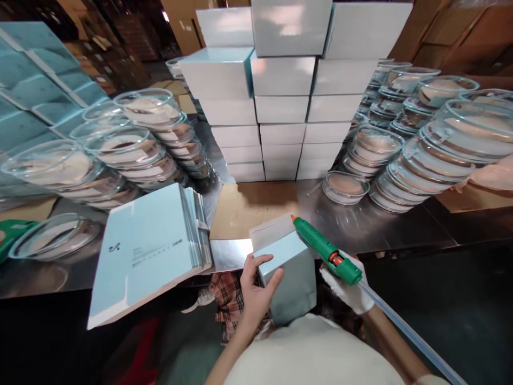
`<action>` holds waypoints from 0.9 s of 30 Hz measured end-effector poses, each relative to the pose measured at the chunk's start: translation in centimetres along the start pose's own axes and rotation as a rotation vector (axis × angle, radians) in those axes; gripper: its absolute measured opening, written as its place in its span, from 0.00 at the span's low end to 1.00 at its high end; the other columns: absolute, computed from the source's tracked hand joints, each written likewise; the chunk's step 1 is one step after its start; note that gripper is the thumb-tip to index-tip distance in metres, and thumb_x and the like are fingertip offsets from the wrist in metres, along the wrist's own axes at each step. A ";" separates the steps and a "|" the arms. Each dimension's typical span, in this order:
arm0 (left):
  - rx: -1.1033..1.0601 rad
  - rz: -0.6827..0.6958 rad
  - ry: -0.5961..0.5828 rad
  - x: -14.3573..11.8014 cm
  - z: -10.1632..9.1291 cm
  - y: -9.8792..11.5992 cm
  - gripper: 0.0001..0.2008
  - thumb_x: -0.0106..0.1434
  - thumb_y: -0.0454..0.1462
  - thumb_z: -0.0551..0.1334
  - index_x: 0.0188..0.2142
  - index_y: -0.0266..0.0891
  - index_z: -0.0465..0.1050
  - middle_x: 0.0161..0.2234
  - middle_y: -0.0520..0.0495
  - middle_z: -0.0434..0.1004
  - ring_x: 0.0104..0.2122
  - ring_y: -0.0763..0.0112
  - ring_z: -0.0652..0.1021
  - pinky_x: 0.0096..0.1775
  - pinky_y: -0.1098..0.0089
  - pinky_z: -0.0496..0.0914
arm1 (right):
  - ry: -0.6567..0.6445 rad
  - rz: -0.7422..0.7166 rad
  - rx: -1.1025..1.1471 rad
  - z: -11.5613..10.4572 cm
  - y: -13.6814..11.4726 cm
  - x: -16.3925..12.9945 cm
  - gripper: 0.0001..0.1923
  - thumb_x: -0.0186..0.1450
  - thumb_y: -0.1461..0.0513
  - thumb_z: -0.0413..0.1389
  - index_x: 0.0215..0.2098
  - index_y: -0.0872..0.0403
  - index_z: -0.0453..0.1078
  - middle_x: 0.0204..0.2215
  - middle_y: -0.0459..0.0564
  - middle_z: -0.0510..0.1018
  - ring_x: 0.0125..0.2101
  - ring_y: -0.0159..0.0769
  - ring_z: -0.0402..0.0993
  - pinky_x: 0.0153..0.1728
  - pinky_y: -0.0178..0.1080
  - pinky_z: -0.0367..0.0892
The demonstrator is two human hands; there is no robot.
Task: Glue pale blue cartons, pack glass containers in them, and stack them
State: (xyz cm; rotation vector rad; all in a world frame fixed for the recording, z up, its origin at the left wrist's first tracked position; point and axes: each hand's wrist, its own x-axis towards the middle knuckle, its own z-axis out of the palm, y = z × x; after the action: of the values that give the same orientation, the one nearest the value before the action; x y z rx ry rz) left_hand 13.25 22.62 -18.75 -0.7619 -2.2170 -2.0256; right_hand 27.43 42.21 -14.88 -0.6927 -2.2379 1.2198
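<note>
My left hand (256, 286) grips a pale blue box (286, 267) by its left side, holding it against my body at the table's front edge. The box's white flap (270, 229) stands open at the top. My right hand (350, 289), in a white glove, holds a green glue gun (326, 250) with a long clear glue stick (404, 331) trailing behind it. The gun's orange nozzle (294, 218) touches the upper right corner of the flap.
A pile of flat, unfolded blue cartons (148, 251) lies at my left on the metal table (377, 227). Finished white boxes (280, 107) are stacked at the back. Stacks of glass bowls (132, 144) and more glass bowls (425, 139) flank them. Another person's hand (491, 176) shows at the right edge.
</note>
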 end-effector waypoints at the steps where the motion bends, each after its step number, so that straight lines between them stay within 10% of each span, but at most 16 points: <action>1: 0.001 -0.014 0.008 0.0 -0.1 -0.1 0.12 0.62 0.44 0.73 0.43 0.45 0.80 0.42 0.47 0.79 0.45 0.62 0.79 0.50 0.65 0.71 | -0.004 0.084 0.066 -0.4 0.5 0.0 0.12 0.57 0.53 0.66 0.30 0.50 0.72 0.25 0.49 0.81 0.25 0.41 0.77 0.30 0.41 0.75; 13: -0.028 -0.124 0.061 -0.1 -0.9 -0.8 0.19 0.58 0.54 0.73 0.39 0.43 0.81 0.42 0.45 0.82 0.52 0.53 0.78 0.58 0.58 0.67 | -0.258 0.555 0.500 3.1 2.9 11.0 0.23 0.60 0.44 0.57 0.32 0.57 0.77 0.20 0.55 0.79 0.20 0.39 0.74 0.23 0.40 0.72; 17: -0.041 -0.103 0.043 0.2 -1.4 -0.4 0.20 0.57 0.55 0.73 0.39 0.44 0.81 0.41 0.46 0.83 0.49 0.55 0.80 0.56 0.59 0.68 | -0.232 0.522 0.381 0.9 2.6 11.1 0.22 0.57 0.45 0.67 0.26 0.54 0.74 0.15 0.49 0.75 0.17 0.36 0.71 0.21 0.37 0.69; 27: -0.319 -0.156 -0.025 0.4 0.6 -0.5 0.26 0.56 0.55 0.74 0.44 0.46 0.71 0.51 0.40 0.78 0.55 0.51 0.79 0.51 0.59 0.73 | -0.477 0.139 0.515 1.6 -1.7 8.4 0.32 0.58 0.39 0.68 0.45 0.57 0.81 0.43 0.55 0.83 0.45 0.46 0.79 0.51 0.48 0.73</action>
State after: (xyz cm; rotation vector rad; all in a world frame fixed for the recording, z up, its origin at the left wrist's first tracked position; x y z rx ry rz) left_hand 12.87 23.34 -19.15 -0.6548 -2.0482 -2.4979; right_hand 19.78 45.82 -12.67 -0.3807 -2.0911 2.1080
